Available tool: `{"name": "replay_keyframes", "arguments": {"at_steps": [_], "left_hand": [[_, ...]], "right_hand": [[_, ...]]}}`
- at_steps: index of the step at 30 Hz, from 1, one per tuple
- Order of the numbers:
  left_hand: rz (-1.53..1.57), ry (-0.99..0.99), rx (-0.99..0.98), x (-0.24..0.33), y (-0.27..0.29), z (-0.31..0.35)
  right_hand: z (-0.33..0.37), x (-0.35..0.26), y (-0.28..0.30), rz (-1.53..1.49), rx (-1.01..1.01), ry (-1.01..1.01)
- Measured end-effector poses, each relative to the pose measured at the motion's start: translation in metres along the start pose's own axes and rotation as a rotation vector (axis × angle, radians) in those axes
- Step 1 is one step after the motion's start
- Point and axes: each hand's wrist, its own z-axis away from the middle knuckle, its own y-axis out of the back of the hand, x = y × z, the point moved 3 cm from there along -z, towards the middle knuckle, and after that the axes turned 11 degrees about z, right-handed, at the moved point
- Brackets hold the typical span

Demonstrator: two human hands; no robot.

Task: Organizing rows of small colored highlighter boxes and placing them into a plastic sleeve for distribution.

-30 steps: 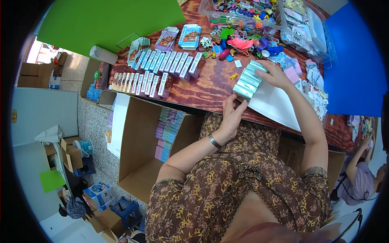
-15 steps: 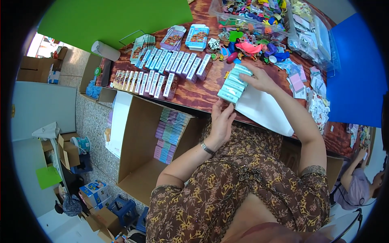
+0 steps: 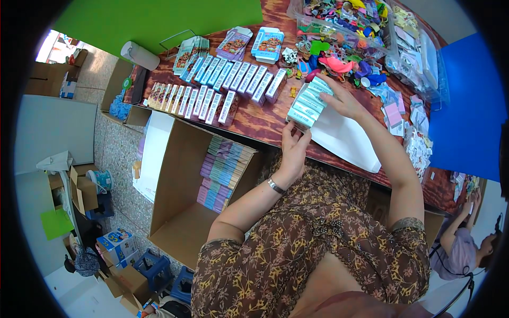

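A stack of small light-blue boxes (image 3: 309, 102) is held between both hands just above the brown wooden table (image 3: 254, 119). My left hand (image 3: 294, 148) grips its near end, and my right hand (image 3: 344, 100) holds its far end from above. Under the stack lies a white sheet (image 3: 344, 140). Rows of similar small boxes (image 3: 212, 90) stand upright on the table to the left.
An open cardboard carton (image 3: 180, 201) with stacked small boxes (image 3: 222, 169) stands below the table's left edge. Colourful small toys (image 3: 339, 58) and clear bins (image 3: 413, 58) fill the far right of the table. A blue board (image 3: 466, 116) stands at right. Another person (image 3: 456, 244) sits at lower right.
Both hands have carried the stack of light-blue boxes leftward across the table. My left hand has risen from my lap to grip the stack's near end.
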Motion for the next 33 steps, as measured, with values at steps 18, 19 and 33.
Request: {"name": "replay_keyframes", "arguments": {"at_steps": [18,19,33], "left_hand": [[-0.166,-0.437,0.184,0.115,0.017,-0.023],[-0.551,-0.466,0.138,0.141,0.011,-0.024],[-2.088,-0.861,0.115,0.194,0.04,-0.106]], "right_hand": [[-0.124,-0.073,-0.005,0.605,-0.261,0.231],[-0.126,-0.069,-0.015,0.576,-0.285,0.221],[-0.133,-0.11,-0.074,1.151,-0.08,0.723]]}}
